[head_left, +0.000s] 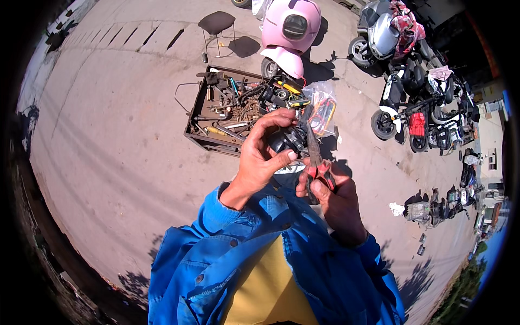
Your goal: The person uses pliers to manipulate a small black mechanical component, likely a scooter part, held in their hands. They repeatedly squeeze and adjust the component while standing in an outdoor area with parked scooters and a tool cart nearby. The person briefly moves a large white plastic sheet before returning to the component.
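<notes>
Your left hand (265,149) curls around a small black part (290,140), steadying it just above your right hand (330,197), which grips red-handled pliers (316,157), tips up at the part. Beyond both hands sits the open toolbox (222,111).

Both forearms, in blue sleeves, rise from the lower centre of the frame and meet near its middle. The left hand (264,151) is raised with the wrist bent, its fingers curled over and the thumb pressed inward in a closed grasp. The right hand (333,197), just right of centre and slightly lower, is clenched, knuckles facing up.
</notes>
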`<state>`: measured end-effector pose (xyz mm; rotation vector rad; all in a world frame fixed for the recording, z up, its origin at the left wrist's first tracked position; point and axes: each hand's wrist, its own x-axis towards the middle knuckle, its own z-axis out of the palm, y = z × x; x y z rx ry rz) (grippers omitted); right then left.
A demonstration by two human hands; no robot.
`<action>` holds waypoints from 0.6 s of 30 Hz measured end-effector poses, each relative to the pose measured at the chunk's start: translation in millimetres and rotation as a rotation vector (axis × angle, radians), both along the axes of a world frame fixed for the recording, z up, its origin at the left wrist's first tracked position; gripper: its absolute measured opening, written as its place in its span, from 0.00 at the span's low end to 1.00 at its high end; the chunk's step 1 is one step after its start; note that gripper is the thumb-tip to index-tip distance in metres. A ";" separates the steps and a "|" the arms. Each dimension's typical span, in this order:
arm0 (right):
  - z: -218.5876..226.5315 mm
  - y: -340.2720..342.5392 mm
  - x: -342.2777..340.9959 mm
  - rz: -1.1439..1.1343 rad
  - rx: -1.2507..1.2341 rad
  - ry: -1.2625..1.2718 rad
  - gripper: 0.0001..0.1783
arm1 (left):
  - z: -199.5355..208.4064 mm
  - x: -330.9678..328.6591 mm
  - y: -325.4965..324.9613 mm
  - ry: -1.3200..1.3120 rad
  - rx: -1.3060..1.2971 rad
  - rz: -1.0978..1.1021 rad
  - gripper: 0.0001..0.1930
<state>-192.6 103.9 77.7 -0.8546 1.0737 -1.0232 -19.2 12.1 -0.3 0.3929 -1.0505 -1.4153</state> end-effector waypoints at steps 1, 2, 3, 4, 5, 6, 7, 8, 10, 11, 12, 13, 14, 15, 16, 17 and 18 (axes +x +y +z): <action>1.0 -0.6 0.2 0.007 0.001 0.000 0.23 | -0.4 -0.1 0.2 0.026 0.021 -0.013 0.29; 1.8 -1.4 0.2 0.014 0.002 0.000 0.22 | -0.2 -0.4 0.6 0.054 0.039 -0.023 0.30; 2.6 -2.2 0.3 0.020 0.003 0.000 0.22 | 0.0 -0.7 1.2 0.081 0.057 -0.033 0.30; 3.0 -2.7 1.0 0.020 0.001 -0.003 0.22 | 0.1 -0.9 1.6 0.108 0.075 -0.043 0.31; 3.4 -3.1 2.3 0.020 -0.002 -0.006 0.22 | -0.2 -0.9 1.8 0.131 0.091 -0.055 0.31; 3.9 -3.7 3.8 0.020 -0.005 -0.009 0.21 | -0.7 -0.8 1.9 0.155 0.108 -0.067 0.31; 5.0 -4.2 5.1 0.019 -0.008 -0.016 0.21 | -1.1 -1.0 2.1 0.178 0.124 -0.080 0.32; 6.5 -4.7 6.6 0.018 -0.012 -0.022 0.21 | -0.9 -1.0 2.2 0.204 0.148 -0.095 0.32; 6.4 -5.6 8.1 0.018 -0.020 -0.035 0.20 | 0.4 -0.4 2.2 0.256 0.195 -0.122 0.32; 5.2 -6.0 8.5 0.020 -0.025 -0.042 0.20 | 0.0 -0.3 2.0 0.264 0.193 -0.130 0.32; 4.2 -6.4 8.9 0.022 -0.029 -0.049 0.20 | -0.8 -0.4 1.8 0.273 0.192 -0.138 0.32; 3.5 -6.2 9.4 0.016 -0.033 -0.053 0.20 | -1.5 -0.5 1.9 0.282 0.190 -0.147 0.32; 2.9 -5.8 9.9 0.009 -0.037 -0.057 0.20 | -1.2 -0.5 2.2 0.295 0.199 -0.158 0.32; 2.5 -5.8 10.5 0.003 -0.040 -0.062 0.20 | -0.7 -0.5 2.6 0.309 0.208 -0.169 0.32; 2.8 -6.0 11.0 0.001 -0.038 -0.062 0.20 | 0.0 -0.5 3.0 0.323 0.218 -0.182 0.32; 3.6 -6.2 11.6 -0.002 -0.035 -0.062 0.20 | 0.6 -0.2 3.0 0.330 0.219 -0.187 0.31; 4.5 -6.5 12.3 -0.005 -0.032 -0.062 0.19 | 1.3 0.1 2.9 0.338 0.220 -0.193 0.31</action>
